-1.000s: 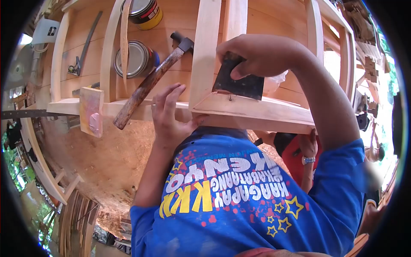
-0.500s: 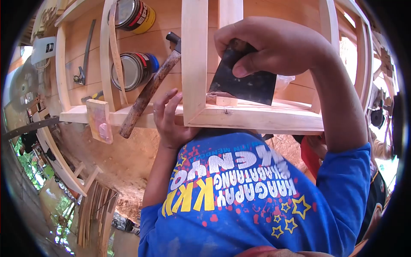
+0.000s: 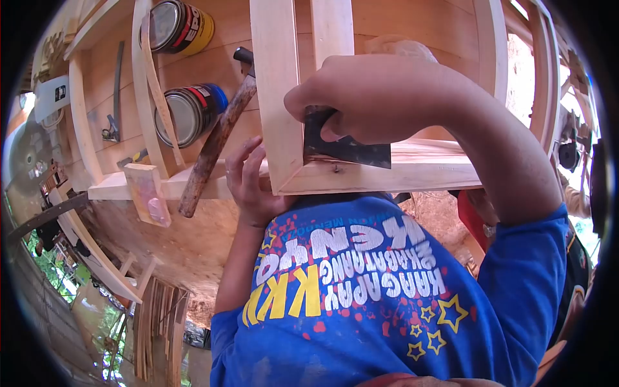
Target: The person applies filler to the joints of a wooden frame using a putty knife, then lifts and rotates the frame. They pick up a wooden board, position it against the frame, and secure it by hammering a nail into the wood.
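Note:
My right hand [image 3: 380,97] is closed around a flat black scraper [image 3: 351,151]. Its broad blade lies in the inside corner of a pale wooden frame [image 3: 400,177], against the upright board [image 3: 278,97] and the bottom rail. My left hand [image 3: 248,184] grips the frame at the outer left side of this corner, fingers curled up along the wood and part of the palm behind it. Left of that hand a hammer [image 3: 219,142] with a worn wooden handle leans over the lower rail. The surface under the scraper is hidden.
Two paint cans, one yellow [image 3: 196,32] and one blue-banded [image 3: 187,116], stand inside the frame. A stained wood block [image 3: 148,193] rests against the lower rail. A clamp [image 3: 116,97] lies at the left, and wood strips [image 3: 158,322] stand at lower left. Another person [image 3: 477,219] shows at the right.
My right hand has brought the scraper down and left into the frame's corner, covering the small wood piece seen there before. My left hand stays at the frame.

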Available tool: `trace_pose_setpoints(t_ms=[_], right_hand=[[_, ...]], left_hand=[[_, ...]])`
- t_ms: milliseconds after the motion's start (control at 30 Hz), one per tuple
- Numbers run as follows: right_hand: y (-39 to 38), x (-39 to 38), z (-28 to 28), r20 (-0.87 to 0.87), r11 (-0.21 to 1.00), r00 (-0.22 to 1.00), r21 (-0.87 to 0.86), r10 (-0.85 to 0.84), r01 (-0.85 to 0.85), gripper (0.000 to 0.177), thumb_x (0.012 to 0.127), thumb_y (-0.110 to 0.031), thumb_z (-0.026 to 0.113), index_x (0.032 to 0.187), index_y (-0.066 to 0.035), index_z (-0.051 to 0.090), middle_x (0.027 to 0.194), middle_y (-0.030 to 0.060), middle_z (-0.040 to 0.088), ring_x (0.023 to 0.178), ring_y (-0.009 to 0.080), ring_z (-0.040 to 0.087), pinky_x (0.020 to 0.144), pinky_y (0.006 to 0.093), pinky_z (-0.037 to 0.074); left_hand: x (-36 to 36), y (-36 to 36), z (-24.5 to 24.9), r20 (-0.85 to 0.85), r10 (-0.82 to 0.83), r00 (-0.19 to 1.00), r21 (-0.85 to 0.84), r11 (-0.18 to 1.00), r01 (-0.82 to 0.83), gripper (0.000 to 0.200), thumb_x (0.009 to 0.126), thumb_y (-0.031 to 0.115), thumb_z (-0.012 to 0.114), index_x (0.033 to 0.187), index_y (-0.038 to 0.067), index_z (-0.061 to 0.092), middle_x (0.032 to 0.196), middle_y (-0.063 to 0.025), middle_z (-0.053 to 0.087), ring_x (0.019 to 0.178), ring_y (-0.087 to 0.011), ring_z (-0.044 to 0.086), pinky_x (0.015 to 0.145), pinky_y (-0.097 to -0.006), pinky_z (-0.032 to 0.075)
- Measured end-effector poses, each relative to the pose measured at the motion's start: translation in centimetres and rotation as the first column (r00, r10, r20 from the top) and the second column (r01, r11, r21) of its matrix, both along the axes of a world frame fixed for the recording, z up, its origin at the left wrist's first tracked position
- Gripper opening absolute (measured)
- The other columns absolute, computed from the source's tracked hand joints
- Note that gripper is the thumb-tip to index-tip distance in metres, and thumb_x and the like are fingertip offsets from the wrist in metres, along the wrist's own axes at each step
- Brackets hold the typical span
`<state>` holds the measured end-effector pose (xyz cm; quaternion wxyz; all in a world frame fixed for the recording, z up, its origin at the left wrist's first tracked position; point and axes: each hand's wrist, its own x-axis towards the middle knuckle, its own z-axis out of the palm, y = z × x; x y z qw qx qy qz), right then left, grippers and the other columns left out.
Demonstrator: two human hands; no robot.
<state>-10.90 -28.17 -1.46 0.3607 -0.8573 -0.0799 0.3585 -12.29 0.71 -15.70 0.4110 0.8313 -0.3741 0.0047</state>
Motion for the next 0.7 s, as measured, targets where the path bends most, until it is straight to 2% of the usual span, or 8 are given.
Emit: trace_pose_setpoints(t_ms=[167,267,367,400,533,567,667,700], right_hand=[[-0.8,0.2,-1.1,-0.028,0.995,1.000,0.099,0.004,-0.001,0.020,0.090,-0.010,0.071,0.109,-0.005,0.066,0.098,0.0152,0.073,0.089,0.0329,0.071,0.082,0.0422,0.054],[-2.0,-0.1,-0.8,-0.008,0.936,1.000,0.351,-0.013,0.015,0.019,0.088,-0.009,0.072,0.105,-0.004,0.065,0.092,0.0146,0.072,0.086,0.0310,0.070,0.080,0.0410,0.053],[-3.6,-0.4,-0.7,-0.010,0.944,0.985,0.283,-0.173,0.169,0.019,0.086,-0.009,0.073,0.102,-0.004,0.065,0.091,0.0125,0.071,0.083,0.0292,0.069,0.078,0.0400,0.052],[-4.0,-0.8,-1.5,0.062,0.949,0.980,0.266,-0.192,0.169,0.017,0.084,-0.008,0.073,0.098,-0.006,0.064,0.087,0.0124,0.070,0.081,0.0317,0.068,0.077,0.0417,0.051],[-3.3,-2.4,1.4,0.006,0.979,0.979,0.045,-0.202,0.201,0.012,0.089,-0.011,0.070,0.094,-0.009,0.059,0.079,0.0139,0.068,0.080,0.0388,0.067,0.073,0.0482,0.049],[-3.3,-3.4,1.4,0.128,0.985,0.977,0.063,-0.169,0.162,0.016,0.087,-0.004,0.074,0.097,-0.006,0.061,0.076,0.0181,0.063,0.073,0.0409,0.063,0.066,0.0452,0.048],[-1.8,-5.4,2.4,0.100,0.983,0.982,-0.073,-0.163,0.171,0.013,0.087,-0.003,0.068,0.098,-0.005,0.061,0.079,0.0168,0.064,0.077,0.0394,0.067,0.067,0.0473,0.050],[-1.4,-5.9,2.3,0.175,0.985,0.973,-0.053,-0.152,0.164,0.014,0.086,-0.002,0.068,0.098,-0.004,0.062,0.080,0.0161,0.065,0.079,0.0387,0.067,0.068,0.0471,0.051]], left_hand=[[-0.1,0.4,-0.7,-0.020,0.005,1.000,0.013,1.000,-0.004,0.084,0.070,0.059,0.086,0.126,0.002,0.060,0.126,-0.0218,0.059,0.115,-0.0381,0.062,0.095,-0.0474,0.053],[0.0,0.4,-0.4,0.006,-0.001,1.000,0.031,1.000,0.001,0.084,0.070,0.057,0.088,0.127,0.002,0.060,0.126,-0.0216,0.059,0.116,-0.0377,0.062,0.095,-0.0474,0.053],[0.1,0.4,-0.2,0.001,-0.022,1.000,0.034,0.999,0.022,0.078,0.071,0.050,0.089,0.126,0.003,0.060,0.126,-0.0212,0.059,0.117,-0.0367,0.061,0.095,-0.0471,0.053],[0.1,0.3,-0.3,-0.006,-0.018,1.000,0.045,0.999,0.018,0.076,0.071,0.047,0.089,0.125,0.003,0.060,0.126,-0.0212,0.059,0.117,-0.0364,0.061,0.095,-0.0470,0.053],[-0.1,0.5,-0.2,-0.023,-0.015,1.000,0.070,0.997,0.017,0.069,0.071,0.040,0.088,0.122,0.003,0.061,0.125,-0.0212,0.059,0.117,-0.0355,0.061,0.094,-0.0465,0.053],[-0.1,0.4,-0.3,-0.018,-0.013,1.000,0.064,0.998,0.014,0.068,0.071,0.039,0.088,0.122,0.003,0.061,0.125,-0.0212,0.059,0.117,-0.0353,0.061,0.094,-0.0463,0.053],[-0.1,0.3,-0.6,-0.032,0.019,0.999,0.025,1.000,-0.018,0.072,0.066,0.041,0.090,0.127,0.010,0.065,0.127,-0.0141,0.062,0.116,-0.0328,0.062,0.095,-0.0460,0.052],[-0.1,0.4,-0.6,-0.029,0.005,1.000,0.039,0.999,-0.004,0.071,0.068,0.040,0.090,0.126,0.007,0.063,0.127,-0.0165,0.061,0.116,-0.0341,0.062,0.094,-0.0459,0.053]])
